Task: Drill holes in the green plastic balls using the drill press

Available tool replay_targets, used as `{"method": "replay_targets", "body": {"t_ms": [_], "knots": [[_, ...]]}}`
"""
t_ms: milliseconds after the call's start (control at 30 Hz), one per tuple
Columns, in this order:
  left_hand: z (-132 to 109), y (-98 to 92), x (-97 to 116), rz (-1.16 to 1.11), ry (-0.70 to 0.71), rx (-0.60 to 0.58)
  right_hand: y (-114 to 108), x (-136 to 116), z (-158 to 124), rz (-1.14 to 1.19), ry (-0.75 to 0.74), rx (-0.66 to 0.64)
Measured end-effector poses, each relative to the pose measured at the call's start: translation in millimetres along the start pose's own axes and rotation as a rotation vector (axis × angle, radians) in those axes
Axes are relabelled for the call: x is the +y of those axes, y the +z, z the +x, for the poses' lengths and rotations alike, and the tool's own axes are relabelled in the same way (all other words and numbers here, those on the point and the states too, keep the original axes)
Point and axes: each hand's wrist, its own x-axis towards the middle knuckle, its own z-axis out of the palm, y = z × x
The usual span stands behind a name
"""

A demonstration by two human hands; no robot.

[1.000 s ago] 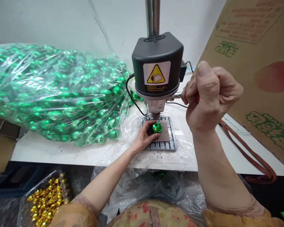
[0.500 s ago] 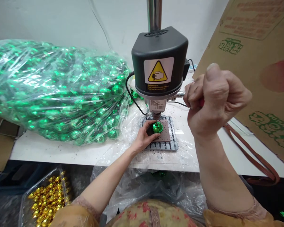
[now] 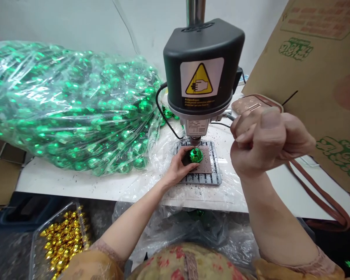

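Note:
A shiny green faceted ball (image 3: 197, 156) rests on a brown board (image 3: 205, 168) over the slotted metal base (image 3: 196, 180) of a small drill press (image 3: 172, 91). The thumb and fingers of my left hand (image 3: 177, 169) close around the ball's left side. Right above, the drill's chuck (image 3: 195, 140) points down, with its bit at the ball's top. My right hand (image 3: 266, 140) is a fist at the end of the press's feed lever (image 3: 228, 116), whose grip is mostly hidden in my fingers.
Left of the press lies a big clear bag of green balls (image 3: 76, 112). Below the table edge stands a clear tub (image 3: 36, 249) of gold balls. On the right are a brown strapped bag (image 3: 251, 103) and a leaning cardboard box (image 3: 317, 77). Dark shavings dot the tabletop (image 3: 76, 182).
My right fist has come down a little with the lever. The view has shifted slightly, revealing the brown bag behind the fist. My left hand stays on the ball.

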Motion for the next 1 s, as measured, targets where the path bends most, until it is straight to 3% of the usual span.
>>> {"method": "replay_targets", "body": {"t_ms": [367,567,733,833,1000], "knots": [[-2,-1.0,0,0.048,0.019,-0.009,2,26,-7,0.207,-0.291,0.042],[-1,-1.2,-2,0.085,0.04,-0.014,0,38,-8,0.253,-0.41,-0.005],[0,0.2,-2,0.063,0.055,0.002,-5,41,-17,0.286,-0.402,-0.045],[1,0.2,-3,0.124,0.054,0.034,-3,37,-20,0.267,-0.355,-0.003],[-13,-1.0,0,0.384,0.138,0.26,10,13,-1,0.209,-0.076,0.101]]}}
